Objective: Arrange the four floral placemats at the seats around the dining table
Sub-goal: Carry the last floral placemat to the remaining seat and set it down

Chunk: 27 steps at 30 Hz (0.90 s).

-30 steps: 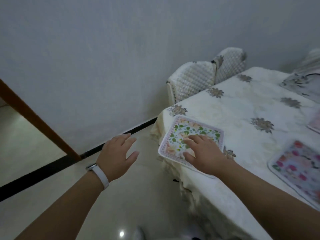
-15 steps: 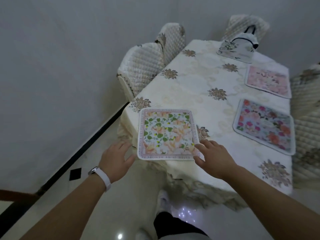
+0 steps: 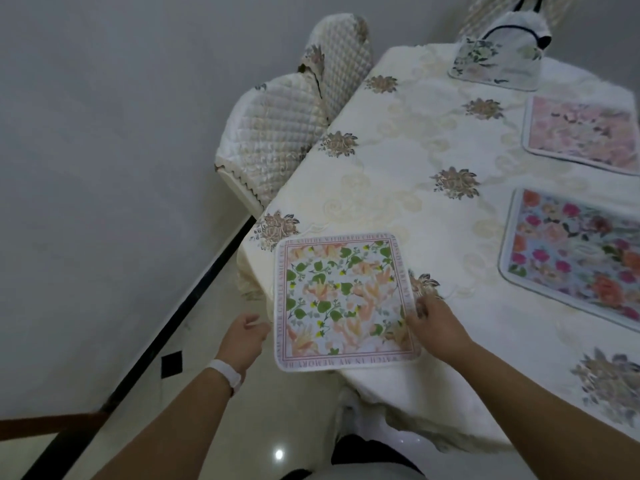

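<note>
- Head view: placemat with green leaves (image 3: 341, 299) lies flat at the near end of the counter (image 3: 415, 188), its near edge overhanging the cloth's drop; it is almost square, with no clear long axis.
- Right hand (image 3: 438, 327) touches its right edge, fingers (image 3: 420, 304) loosely bent on the border, clamping nothing; this hand is nearer.
- Left hand (image 3: 242, 337) hangs just left of it, off the counter, loosely curled and empty.
- Count: four placemats, the others being bright-flowered (image 3: 575, 258), pale pink (image 3: 581, 133) and grey-white (image 3: 491, 64) under a bag (image 3: 516, 32). Two quilted chairs (image 3: 277, 133) stand at the left side.
</note>
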Motion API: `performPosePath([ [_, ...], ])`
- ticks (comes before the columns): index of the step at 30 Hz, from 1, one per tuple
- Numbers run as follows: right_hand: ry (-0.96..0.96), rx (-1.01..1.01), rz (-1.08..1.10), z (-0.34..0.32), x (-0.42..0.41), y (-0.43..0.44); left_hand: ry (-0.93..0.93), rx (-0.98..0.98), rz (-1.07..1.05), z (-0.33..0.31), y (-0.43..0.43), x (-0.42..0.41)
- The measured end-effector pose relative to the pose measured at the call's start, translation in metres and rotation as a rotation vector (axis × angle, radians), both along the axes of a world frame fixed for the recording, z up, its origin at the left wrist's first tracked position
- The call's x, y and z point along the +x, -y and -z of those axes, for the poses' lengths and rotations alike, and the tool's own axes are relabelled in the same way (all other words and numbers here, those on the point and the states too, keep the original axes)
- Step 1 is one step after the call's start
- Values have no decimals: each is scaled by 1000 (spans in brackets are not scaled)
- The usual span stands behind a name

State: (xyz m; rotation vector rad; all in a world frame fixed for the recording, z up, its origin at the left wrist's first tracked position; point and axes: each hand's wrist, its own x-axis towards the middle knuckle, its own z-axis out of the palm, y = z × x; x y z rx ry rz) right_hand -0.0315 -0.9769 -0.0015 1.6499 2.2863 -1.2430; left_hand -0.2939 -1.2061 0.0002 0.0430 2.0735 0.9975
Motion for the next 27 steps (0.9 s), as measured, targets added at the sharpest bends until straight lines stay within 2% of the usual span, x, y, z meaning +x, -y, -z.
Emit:
performPosePath([
  [4, -132, -97, 179, 3, -7, -15, 195, 32, -37, 7, -20, -3],
  [6, -182, -162, 233, 2, -12, -19, 236, 51, -51, 6, -30, -6],
  [13, -313, -350, 324, -1, -24, -30, 122, 94, 6, 11, -56, -13],
  [18, -343, -431, 302, 6, -30, -32, 11, 99, 2, 15, -66, -13],
  [27, -268, -267, 211, -1, -68, -31, -16, 210, -47, -9, -54, -36],
])
